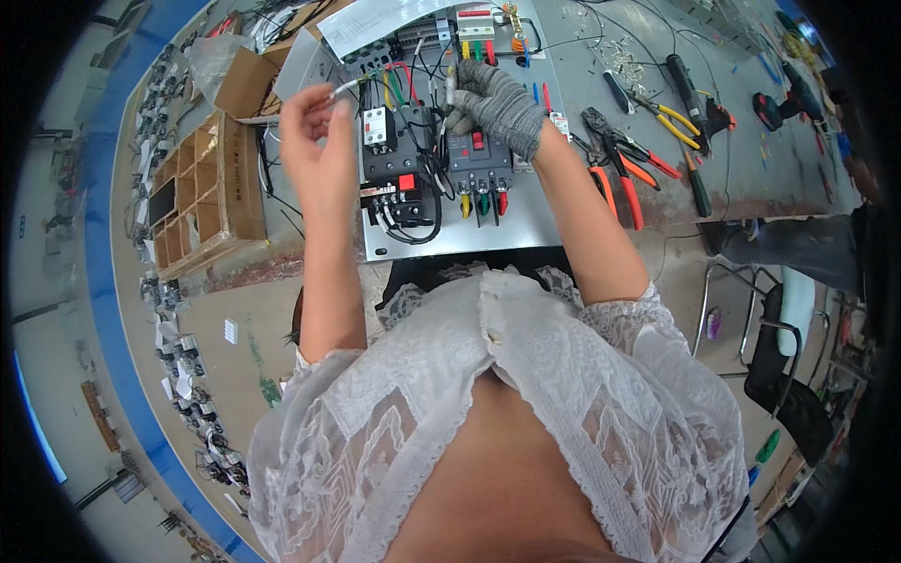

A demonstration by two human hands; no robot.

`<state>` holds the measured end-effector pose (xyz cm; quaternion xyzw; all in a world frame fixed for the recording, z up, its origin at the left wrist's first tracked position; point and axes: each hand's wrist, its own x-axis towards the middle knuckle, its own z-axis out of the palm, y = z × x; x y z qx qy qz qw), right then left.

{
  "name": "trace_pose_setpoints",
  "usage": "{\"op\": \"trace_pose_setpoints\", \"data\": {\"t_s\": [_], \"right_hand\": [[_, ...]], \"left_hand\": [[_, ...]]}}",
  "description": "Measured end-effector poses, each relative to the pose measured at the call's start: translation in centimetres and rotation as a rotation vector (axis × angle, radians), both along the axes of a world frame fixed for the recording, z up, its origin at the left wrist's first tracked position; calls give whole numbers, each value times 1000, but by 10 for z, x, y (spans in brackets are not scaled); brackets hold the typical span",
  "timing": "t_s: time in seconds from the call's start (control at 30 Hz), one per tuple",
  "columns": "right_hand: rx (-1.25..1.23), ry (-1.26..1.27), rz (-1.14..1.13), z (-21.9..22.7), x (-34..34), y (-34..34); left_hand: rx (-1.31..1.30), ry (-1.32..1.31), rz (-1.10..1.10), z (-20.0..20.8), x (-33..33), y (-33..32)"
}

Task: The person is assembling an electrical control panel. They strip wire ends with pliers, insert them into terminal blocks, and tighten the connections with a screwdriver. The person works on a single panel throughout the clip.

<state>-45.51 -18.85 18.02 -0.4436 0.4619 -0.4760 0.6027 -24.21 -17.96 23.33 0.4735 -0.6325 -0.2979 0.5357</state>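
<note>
- While the grey-gloved right hand (499,103) pinches a pale cable piece (450,86), thumb and forefinger together, the bare left hand (322,141) is raised at a white-sleeved wire (349,86); fingers curled, clamping cannot be told.
- Wires sit over the mounting plate (533,214), behind the grey breaker (479,159).
- Step, judged: arranging leads; next move likely calls for steering the wire's free end past its neighbours.
- Room: compartment box (241,192) bounds the left, red-handled pliers (627,183) the right; plate's near corners bare.
</note>
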Motion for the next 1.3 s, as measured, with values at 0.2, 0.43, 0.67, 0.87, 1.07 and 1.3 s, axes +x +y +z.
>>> {"op": "trace_pose_setpoints", "data": {"t_s": [0.2, 0.43, 0.67, 0.87, 1.07, 1.3], "right_hand": [[-107, -64, 54, -3, -5, 10], [-380, -87, -51, -35, -2, 3], [-278, -28, -104, -23, -6, 11], [-540, 400, -372, -16, -1, 9], [-394, 341, -340, -12, 0, 11], [-433, 806, -521, -22, -127, 46]], "left_hand": [[-261, 173, 105, 0, -12, 38], [-148, -313, -71, -13, -4, -10], [-258, -770, -342, 7, -17, -51], [554, -416, -966, 7, -57, -77], [739, -328, -906, 11, -63, -77], [670, -369, -1032, 15, -65, -76]]}}
